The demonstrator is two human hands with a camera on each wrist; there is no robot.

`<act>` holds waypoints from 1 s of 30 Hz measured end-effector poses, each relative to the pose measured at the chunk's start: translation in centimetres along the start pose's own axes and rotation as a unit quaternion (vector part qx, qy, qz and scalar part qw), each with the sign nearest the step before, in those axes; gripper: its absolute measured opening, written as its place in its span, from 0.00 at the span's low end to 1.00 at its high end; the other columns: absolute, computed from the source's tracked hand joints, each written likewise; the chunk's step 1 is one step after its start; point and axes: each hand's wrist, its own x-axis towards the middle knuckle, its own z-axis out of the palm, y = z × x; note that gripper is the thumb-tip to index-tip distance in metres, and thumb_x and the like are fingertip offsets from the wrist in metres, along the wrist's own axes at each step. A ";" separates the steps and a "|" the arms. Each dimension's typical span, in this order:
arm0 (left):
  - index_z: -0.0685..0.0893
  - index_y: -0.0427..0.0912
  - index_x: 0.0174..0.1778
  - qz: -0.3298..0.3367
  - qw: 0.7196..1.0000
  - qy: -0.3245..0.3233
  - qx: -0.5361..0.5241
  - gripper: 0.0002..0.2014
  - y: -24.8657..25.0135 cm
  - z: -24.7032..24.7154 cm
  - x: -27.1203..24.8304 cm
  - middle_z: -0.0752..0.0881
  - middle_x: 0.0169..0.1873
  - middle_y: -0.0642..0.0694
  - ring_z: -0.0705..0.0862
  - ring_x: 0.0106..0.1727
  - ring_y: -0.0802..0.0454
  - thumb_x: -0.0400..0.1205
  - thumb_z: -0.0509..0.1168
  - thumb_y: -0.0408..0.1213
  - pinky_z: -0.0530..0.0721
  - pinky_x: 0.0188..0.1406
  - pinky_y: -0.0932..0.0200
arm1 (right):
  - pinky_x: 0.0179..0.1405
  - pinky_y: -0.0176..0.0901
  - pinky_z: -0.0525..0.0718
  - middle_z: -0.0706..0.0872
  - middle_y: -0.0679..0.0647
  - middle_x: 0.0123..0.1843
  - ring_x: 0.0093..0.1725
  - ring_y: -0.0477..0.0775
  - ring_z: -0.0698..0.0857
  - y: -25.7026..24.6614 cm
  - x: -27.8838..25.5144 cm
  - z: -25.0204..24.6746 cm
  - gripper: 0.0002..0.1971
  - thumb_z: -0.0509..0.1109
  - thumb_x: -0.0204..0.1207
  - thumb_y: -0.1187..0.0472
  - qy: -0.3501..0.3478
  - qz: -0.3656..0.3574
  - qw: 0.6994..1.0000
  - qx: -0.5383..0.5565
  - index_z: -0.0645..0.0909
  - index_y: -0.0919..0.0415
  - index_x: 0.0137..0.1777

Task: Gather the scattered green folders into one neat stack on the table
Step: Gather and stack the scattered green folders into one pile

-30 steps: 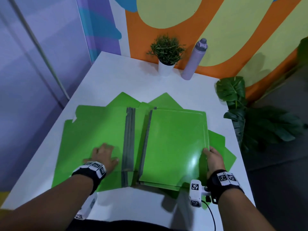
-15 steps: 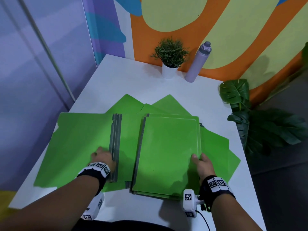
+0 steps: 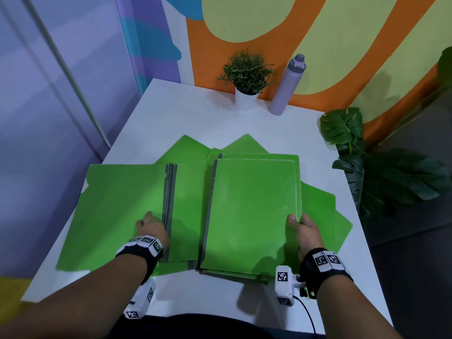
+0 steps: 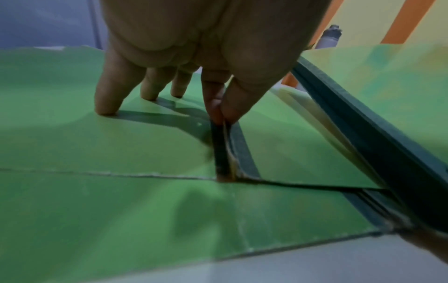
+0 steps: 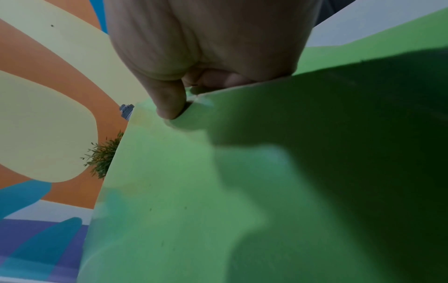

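Several green folders lie overlapping on the white table. An open folder is spread at the left, its grey spine upright in the middle. My left hand pinches that spine between thumb and forefinger, while the other fingers rest on the left cover. A closed folder stack sits at the right. My right hand grips its right edge, thumb on top and fingers under the tilted cover. More folders fan out beneath.
A small potted plant and a purple bottle stand at the table's far edge against the painted wall. A large leafy plant stands beside the table's right side. The open folder's left cover reaches the table's left edge.
My left hand slid right from the open folder's cover to its spine and took hold of it. The open folder shifted left. My right hand stays on the stack's right edge.
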 end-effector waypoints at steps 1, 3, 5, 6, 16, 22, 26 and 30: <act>0.81 0.37 0.65 0.004 1.000 0.013 -0.020 0.18 0.0 -0.3 -0.1 0.60 0.81 0.36 0.60 0.81 0.38 0.81 0.64 0.40 0.62 0.80 0.45 | 0.77 0.67 0.59 0.59 0.57 0.84 0.81 0.65 0.60 -0.1 -0.1 0.0 0.34 0.66 0.79 0.55 -0.001 0.002 1.000 0.007 0.55 0.58 0.82; 0.81 0.33 0.61 0.044 0.990 0.052 -0.120 0.14 0.4 -1.7 -0.7 0.62 0.80 0.35 0.69 0.76 0.38 0.83 0.61 0.35 0.69 0.77 0.47 | 0.76 0.68 0.59 0.59 0.57 0.84 0.81 0.66 0.59 -0.6 -0.3 -0.3 0.34 0.65 0.79 0.54 -0.002 0.006 1.000 0.022 0.55 0.56 0.82; 0.80 0.32 0.49 0.106 0.962 0.133 -0.212 0.09 0.6 -4.0 -1.8 0.75 0.69 0.37 0.79 0.63 0.41 0.84 0.58 0.34 0.78 0.68 0.46 | 0.76 0.67 0.60 0.58 0.56 0.84 0.81 0.66 0.59 -1.1 -0.4 -0.9 0.33 0.64 0.80 0.52 0.004 0.006 1.000 0.030 0.55 0.54 0.83; 0.79 0.32 0.47 0.137 0.946 0.169 -0.239 0.09 0.8 -5.6 -2.6 0.79 0.60 0.39 0.79 0.55 0.45 0.84 0.56 0.34 0.80 0.61 0.47 | 0.76 0.66 0.60 0.58 0.55 0.85 0.81 0.64 0.59 -1.5 -0.3 -1.2 0.32 0.63 0.81 0.51 0.010 0.004 0.999 0.035 0.55 0.53 0.83; 0.71 0.53 0.37 0.317 0.807 0.183 -0.464 0.12 0.1 -14.9 -5.5 0.69 0.24 0.53 0.65 0.25 0.56 0.85 0.57 0.34 0.66 0.25 0.57 | 0.81 0.59 0.49 0.51 0.55 0.85 0.84 0.58 0.50 -5.2 0.0 0.6 0.35 0.59 0.81 0.58 -0.071 -0.028 0.974 0.214 0.46 0.56 0.84; 0.74 0.57 0.30 0.288 0.757 -0.041 -0.585 0.18 2.0 -9.6 -4.3 0.70 0.27 0.52 0.68 0.31 0.52 0.85 0.57 0.35 0.66 0.30 0.57 | 0.80 0.61 0.47 0.50 0.54 0.86 0.84 0.58 0.50 -4.7 -0.7 2.0 0.35 0.60 0.82 0.61 -0.102 -0.033 0.978 0.180 0.45 0.52 0.84; 0.77 0.51 0.38 0.230 0.814 -0.144 -0.514 0.07 3.4 -6.2 -2.7 0.80 0.41 0.44 0.76 0.46 0.45 0.82 0.61 0.43 0.75 0.47 0.49 | 0.77 0.67 0.54 0.52 0.55 0.86 0.83 0.61 0.54 -3.1 -0.5 0.8 0.33 0.62 0.81 0.62 -0.039 -0.026 0.992 0.122 0.53 0.46 0.82; 0.79 0.44 0.67 0.085 0.961 -0.020 -0.263 0.16 3.4 -3.5 0.0 0.80 0.67 0.42 0.84 0.51 0.46 0.83 0.62 0.37 0.83 0.46 0.56 | 0.75 0.70 0.60 0.58 0.57 0.85 0.81 0.65 0.60 -1.4 0.4 -1.2 0.30 0.63 0.81 0.62 0.043 -0.017 0.997 0.059 0.59 0.47 0.81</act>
